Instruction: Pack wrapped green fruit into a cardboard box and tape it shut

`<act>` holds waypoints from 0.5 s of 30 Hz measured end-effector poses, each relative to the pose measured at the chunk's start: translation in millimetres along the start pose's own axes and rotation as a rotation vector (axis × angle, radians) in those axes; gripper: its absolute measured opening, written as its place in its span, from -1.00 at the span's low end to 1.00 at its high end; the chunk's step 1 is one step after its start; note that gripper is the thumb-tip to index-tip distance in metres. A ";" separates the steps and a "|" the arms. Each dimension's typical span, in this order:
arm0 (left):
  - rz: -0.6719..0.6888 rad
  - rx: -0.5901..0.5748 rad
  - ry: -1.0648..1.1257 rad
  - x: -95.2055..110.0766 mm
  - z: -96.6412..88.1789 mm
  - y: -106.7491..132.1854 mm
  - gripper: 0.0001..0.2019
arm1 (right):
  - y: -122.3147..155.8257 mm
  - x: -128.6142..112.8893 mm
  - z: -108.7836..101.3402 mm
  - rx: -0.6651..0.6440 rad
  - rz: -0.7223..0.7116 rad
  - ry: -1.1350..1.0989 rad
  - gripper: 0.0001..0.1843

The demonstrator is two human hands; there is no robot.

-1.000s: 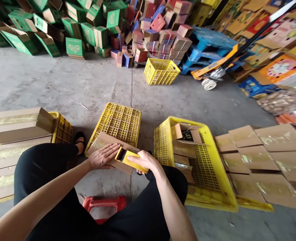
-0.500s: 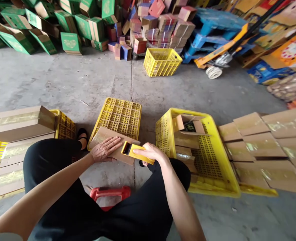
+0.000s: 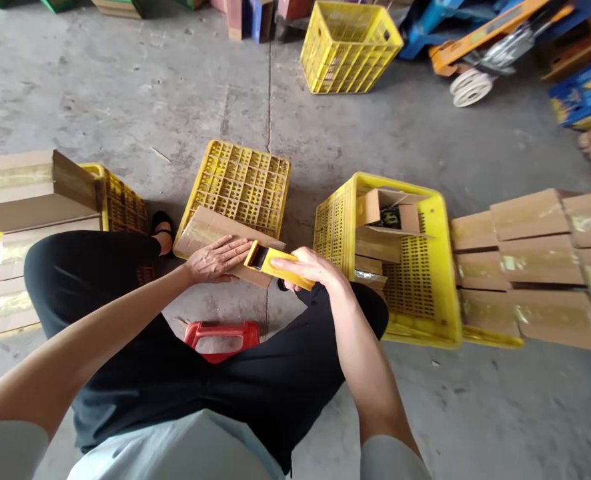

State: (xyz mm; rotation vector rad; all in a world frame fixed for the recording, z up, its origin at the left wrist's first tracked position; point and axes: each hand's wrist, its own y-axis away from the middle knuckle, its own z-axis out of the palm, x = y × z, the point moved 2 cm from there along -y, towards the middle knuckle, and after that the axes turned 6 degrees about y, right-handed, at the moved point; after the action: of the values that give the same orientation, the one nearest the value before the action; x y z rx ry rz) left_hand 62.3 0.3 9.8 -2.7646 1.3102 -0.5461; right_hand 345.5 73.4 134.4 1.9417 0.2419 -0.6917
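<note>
A cardboard box (image 3: pixel 210 227) with tape along its top rests partly on an upturned yellow crate (image 3: pixel 245 183) between my knees. My left hand (image 3: pixel 219 259) lies flat on the box, fingers stretched out. In my right hand (image 3: pixel 308 265) is a yellow tape dispenser (image 3: pixel 275 261), with its dark front end against the box's right part. My right fingers wrap round its body, and the thumb side shows on top. The box's underside is hidden.
To the right, a yellow crate (image 3: pixel 448 267) holds boxes, one open box (image 3: pixel 390 212) among them. Taped cartons (image 3: pixel 540 257) are stacked beyond it. More cartons (image 3: pixel 13 183) stand at the left. Ahead are another yellow crate (image 3: pixel 350 67) and an orange pallet jack (image 3: pixel 495 40). A red plastic piece (image 3: pixel 221 337) is below me.
The view has tilted down, so the crates and background sit higher or out of frame. Both hands, the box and the tape dispenser keep nearly the same places relative to each other.
</note>
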 end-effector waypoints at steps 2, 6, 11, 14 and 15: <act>-0.005 -0.001 0.006 0.2 -0.8 -0.1 -0.17 | -1.7 1.6 -0.8 -0.007 -0.012 0.017 -0.43; -0.008 -0.001 0.038 -0.7 -2.2 -2.3 -0.14 | -3.0 7.8 -1.7 0.004 0.033 0.018 -0.46; -0.029 -0.002 0.042 -0.5 -3.0 -4.9 -0.16 | 5.6 15.7 -6.2 -0.016 0.084 0.027 -0.40; -0.032 0.000 0.043 0.9 -3.2 -4.7 -0.16 | 11.0 19.7 -8.4 -0.014 0.083 0.019 -0.38; -0.034 0.000 0.046 1.2 -3.2 -4.5 -0.16 | 12.1 20.7 -8.3 -0.015 0.072 0.018 -0.38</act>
State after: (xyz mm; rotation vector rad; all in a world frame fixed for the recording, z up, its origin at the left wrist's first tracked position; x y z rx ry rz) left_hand 65.3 2.6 13.9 -2.7956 1.2738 -0.6153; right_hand 370.9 72.4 134.5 1.9332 0.1867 -0.6243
